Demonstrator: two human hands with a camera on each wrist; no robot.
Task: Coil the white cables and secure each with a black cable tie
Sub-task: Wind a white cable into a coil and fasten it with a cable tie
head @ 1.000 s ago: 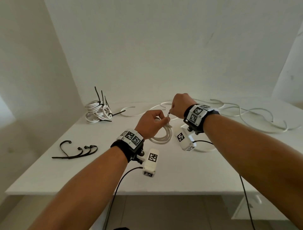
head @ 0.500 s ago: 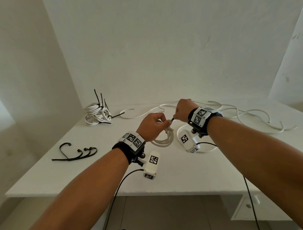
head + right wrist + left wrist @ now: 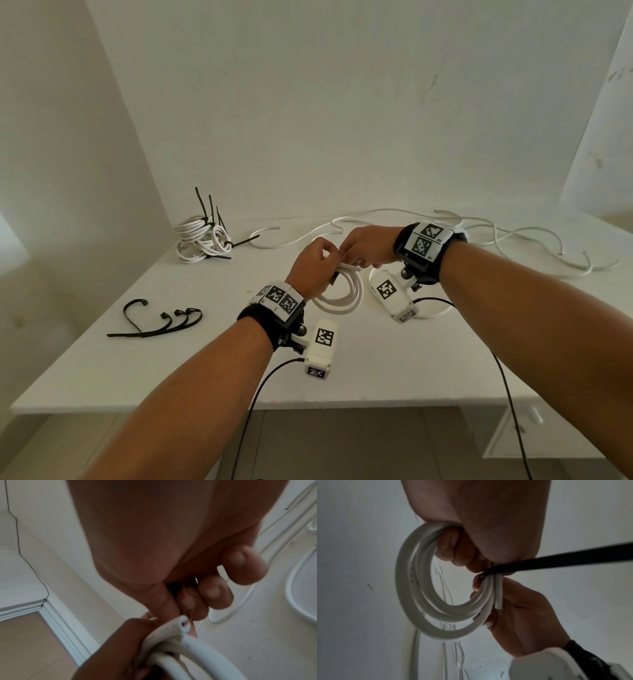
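A coil of white cable hangs above the table between my hands. My left hand grips its top, fingers curled round the loops. A black cable tie wraps the bundle beside the left fingertips, its strap running off to the right. My right hand touches the left one, and its fingers curl round the bundle just below the tie. The cut cable end shows in the right wrist view, under the right hand's curled fingers.
Several tied coils with upright tie tails lie at the back left. Spare black ties lie front left on the white table. Loose white cables sprawl across the back right. A wall stands close behind.
My right hand has let go of the tie's tip and closed in on the left hand, now gripping the coil. Both hands have dropped slightly towards the table.
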